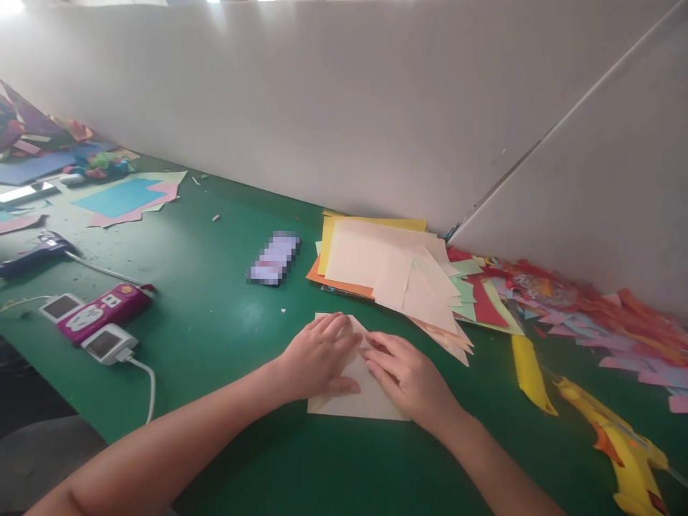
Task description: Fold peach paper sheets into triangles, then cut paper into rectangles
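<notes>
A pale cream sheet of paper [370,401] lies on the green table [226,322] in front of me. My left hand [319,355] rests flat on the sheet's left part, fingers stretched forward. My right hand [408,373] lies on the right part, fingers pressing down along a fold near the sheet's top. Both hands hide most of the sheet; only its near edge and top corner show.
A stack of cream, yellow and orange paper [387,265] lies just behind. Coloured paper scraps [607,315] and a yellow tool [623,444] sit at right. A pink case [102,308], small devices with cables and a blurred object [274,258] lie at left. A white wall stands behind.
</notes>
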{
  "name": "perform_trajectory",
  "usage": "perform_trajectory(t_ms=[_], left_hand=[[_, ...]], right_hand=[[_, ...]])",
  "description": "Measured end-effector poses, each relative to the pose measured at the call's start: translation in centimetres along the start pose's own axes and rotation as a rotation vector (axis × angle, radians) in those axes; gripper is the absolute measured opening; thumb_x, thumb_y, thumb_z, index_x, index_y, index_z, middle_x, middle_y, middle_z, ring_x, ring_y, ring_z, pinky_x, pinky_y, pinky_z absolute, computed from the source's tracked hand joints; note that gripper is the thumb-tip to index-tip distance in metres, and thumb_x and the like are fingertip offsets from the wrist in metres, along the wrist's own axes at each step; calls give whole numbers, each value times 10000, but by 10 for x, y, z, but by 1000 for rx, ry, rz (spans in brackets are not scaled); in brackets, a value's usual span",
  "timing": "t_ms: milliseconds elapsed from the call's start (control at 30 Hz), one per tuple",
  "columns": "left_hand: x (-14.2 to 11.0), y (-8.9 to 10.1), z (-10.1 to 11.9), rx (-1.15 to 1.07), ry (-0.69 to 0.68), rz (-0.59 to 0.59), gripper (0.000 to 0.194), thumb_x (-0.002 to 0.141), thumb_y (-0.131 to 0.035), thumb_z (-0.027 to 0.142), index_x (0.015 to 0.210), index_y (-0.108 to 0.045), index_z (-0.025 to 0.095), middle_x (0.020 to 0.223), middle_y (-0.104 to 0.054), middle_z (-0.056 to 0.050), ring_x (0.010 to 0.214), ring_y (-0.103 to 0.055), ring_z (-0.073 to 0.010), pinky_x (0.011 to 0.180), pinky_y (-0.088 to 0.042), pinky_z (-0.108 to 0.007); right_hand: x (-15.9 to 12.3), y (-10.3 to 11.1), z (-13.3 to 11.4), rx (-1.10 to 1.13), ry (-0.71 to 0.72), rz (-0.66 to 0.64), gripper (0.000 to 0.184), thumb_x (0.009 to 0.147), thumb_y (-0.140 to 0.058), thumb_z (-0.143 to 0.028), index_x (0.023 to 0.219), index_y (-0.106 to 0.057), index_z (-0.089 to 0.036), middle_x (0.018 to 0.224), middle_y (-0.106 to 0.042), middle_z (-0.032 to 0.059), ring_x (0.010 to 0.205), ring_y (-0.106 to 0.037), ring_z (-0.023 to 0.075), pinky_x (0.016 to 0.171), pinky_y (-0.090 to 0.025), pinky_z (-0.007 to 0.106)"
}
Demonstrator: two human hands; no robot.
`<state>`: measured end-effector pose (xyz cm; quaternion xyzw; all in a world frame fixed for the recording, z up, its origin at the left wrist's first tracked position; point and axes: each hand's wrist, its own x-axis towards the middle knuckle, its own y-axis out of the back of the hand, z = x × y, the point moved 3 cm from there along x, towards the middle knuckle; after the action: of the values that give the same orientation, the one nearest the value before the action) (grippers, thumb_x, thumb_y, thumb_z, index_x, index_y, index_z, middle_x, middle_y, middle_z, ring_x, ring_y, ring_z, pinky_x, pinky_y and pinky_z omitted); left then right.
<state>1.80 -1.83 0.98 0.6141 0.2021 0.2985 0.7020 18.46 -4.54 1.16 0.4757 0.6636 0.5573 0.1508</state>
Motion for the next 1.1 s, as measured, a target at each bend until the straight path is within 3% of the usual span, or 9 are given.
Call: perform_trajectory(t_ms=[167, 333, 467, 567, 733, 933, 1100], left_hand=[[2, 1, 0, -25, -2, -3, 756, 727, -559, 672, 1283, -426, 177, 1180, -498, -158, 1190, -444, -347, 938, -425, -472], [1, 1, -1, -50, -18, 20, 743, 736, -555, 665, 1268, -422, 163, 1181, -495, -164, 1215, -419, -355, 949, -416, -481], [1, 1, -1, -44, -21, 19, 707, 741, -545, 669, 1223, -455, 159, 1206, -483, -173, 1225, -408, -354, 963, -405, -472], [1, 2, -1, -30, -8, -1, 726, 741, -536, 678, 1241, -444, 159, 1211, -477, -178, 1218, -414, -348, 949, -416, -463], [2, 4, 0, -28, 34, -36, 663, 734, -558, 660, 1213, -471, 210, 1187, -474, -146, 1179, -445, -325, 904, -446, -434], [3, 5, 1, -44, 39, -46, 635, 720, -597, 633, 1189, -476, 222, 1157, -470, -127, 1136, -461, -309, 881, -461, -426], [4, 8, 1, -46, 44, -50, 589, 723, -602, 617, 1138, -488, 215, 1145, -470, -122, 1117, -470, -312, 876, -461, -423]], right_hand=[[8, -2, 0, -12, -17, -63, 298, 919, -365, -159, 1057, -628, -173, 1069, -649, 99, 963, -587, 213, 785, -528, 346], [19, -6, -3, -13, -172, -214, 402, 901, -328, -128, 1264, -500, -154, 921, -588, 95, 757, -569, 166, 613, -491, 258], [30, -8, -3, -71, -220, -295, 471, 873, -386, -147, 1342, -427, -136, 910, -565, 101, 736, -554, 167, 607, -459, 252], [29, -7, 0, -29, -228, -276, 462, 897, -357, -156, 1355, -412, -148, 910, -561, 94, 747, -558, 166, 626, -469, 260], [2, -2, 4, -71, -141, -204, 450, 900, -299, -102, 1328, -438, -128, 898, -581, 98, 819, -569, 191, 669, -504, 292], [-44, 8, 5, -250, -116, -167, 484, 872, -290, -46, 1318, -444, -153, 1125, -594, 134, 1003, -565, 206, 736, -527, 290], [-59, 19, 3, -294, -73, -165, 369, 875, -303, -54, 1060, -598, -176, 1173, -607, 110, 1055, -560, 214, 783, -528, 305]])
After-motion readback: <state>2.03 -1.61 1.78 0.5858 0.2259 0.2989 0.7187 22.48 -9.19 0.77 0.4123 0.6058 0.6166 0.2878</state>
